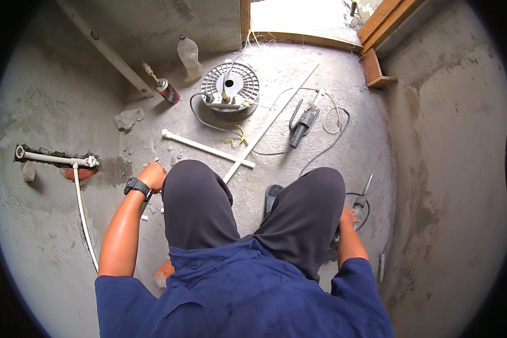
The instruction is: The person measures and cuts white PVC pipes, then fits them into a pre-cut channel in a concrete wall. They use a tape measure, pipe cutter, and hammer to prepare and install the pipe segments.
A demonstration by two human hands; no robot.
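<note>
Beside my left knee is my left hand (154, 176), with a dark watch (137, 187) on its wrist. Its fingers are curled inward, and a tiny pale bit shows at their tips, too small to name. Out past my right knee, my right hand (348, 216) closes on a tool with a long pointed metal bit (368, 183). My leg hides part of that hand and the tool's rear end. A dark cable loops around there. Ahead of my knees, a white pipe with an end fitting (203, 147) lies across a long thin white strip (276, 118).
A round cable reel (248, 84) with plugged-in cords stands ahead, near a plastic bottle (189, 55) and a gas torch canister (167, 91). A black power tool (304, 125) lies right of it, its cords trailing. White pipes (50, 158) sit in the left wall's chiselled slot.
</note>
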